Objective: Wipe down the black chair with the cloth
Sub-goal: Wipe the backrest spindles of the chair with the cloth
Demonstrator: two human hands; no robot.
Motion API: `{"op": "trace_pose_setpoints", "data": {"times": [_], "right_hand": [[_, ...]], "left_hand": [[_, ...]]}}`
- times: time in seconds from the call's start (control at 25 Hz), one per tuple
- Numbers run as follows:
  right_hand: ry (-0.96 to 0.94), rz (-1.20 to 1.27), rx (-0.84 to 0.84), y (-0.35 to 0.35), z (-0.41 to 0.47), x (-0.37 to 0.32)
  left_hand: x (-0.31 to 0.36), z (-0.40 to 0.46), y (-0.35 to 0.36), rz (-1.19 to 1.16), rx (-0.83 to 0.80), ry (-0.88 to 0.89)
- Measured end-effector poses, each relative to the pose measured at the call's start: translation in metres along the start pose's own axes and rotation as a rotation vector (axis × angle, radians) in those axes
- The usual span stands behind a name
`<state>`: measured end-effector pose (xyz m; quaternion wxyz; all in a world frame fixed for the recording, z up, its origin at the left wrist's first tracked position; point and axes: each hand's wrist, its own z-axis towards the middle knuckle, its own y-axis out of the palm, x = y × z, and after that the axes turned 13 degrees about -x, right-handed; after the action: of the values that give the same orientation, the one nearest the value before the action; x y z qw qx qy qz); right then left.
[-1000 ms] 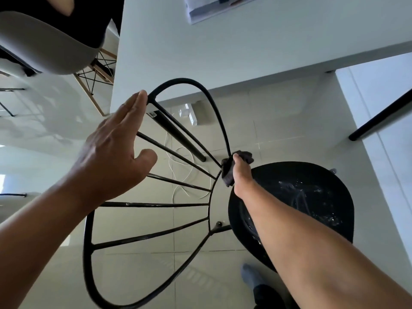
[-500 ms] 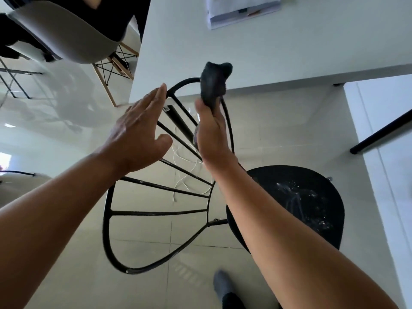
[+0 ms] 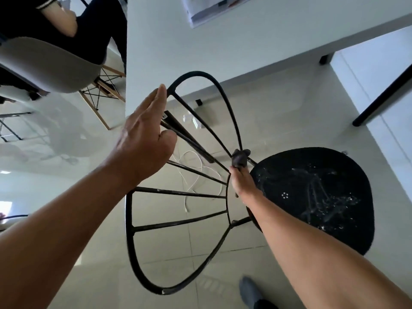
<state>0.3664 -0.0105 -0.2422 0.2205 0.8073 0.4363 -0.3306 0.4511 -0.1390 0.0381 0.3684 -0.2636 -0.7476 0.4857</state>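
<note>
One stroke done: the right hand, pinching the cloth, has slid down the chair rim to the seat; left hand stays spread.

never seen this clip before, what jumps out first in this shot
The black chair's wire backrest fans across the middle of the view, its round seat to the right flecked with pale smears. The right hand holds a dark cloth against the point where the backrest rods meet beside the seat. The left hand is spread flat at the upper part of the frame, under the white table.
</note>
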Motion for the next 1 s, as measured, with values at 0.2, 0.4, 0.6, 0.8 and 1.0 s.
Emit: {"op": "trace_pose_setpoints", "data": {"times": [0.2,0.4,0.6,0.8,1.0], "right_hand": [[-0.011,0.319,0.065,0.027,-0.013,-0.047],[-0.385,0.527,-0.039,0.054,-0.088,-0.108],[-0.636,0.873,-0.09,0.023,-0.144,-0.158],[-0.874,0.387,0.086,-0.008,-0.116,-0.186],[-0.823,-0.285,0.245,0.02,-0.046,-0.161]], "left_hand": [[0.0,0.002,-0.001,-0.025,0.009,0.017],[0.002,0.0,-0.002,-0.047,-0.022,0.032],[0.006,-0.002,-0.002,-0.014,-0.004,0.022],[0.006,-0.001,-0.001,0.027,-0.015,0.015],[0.009,-0.001,-0.001,0.049,-0.011,0.005]]}}
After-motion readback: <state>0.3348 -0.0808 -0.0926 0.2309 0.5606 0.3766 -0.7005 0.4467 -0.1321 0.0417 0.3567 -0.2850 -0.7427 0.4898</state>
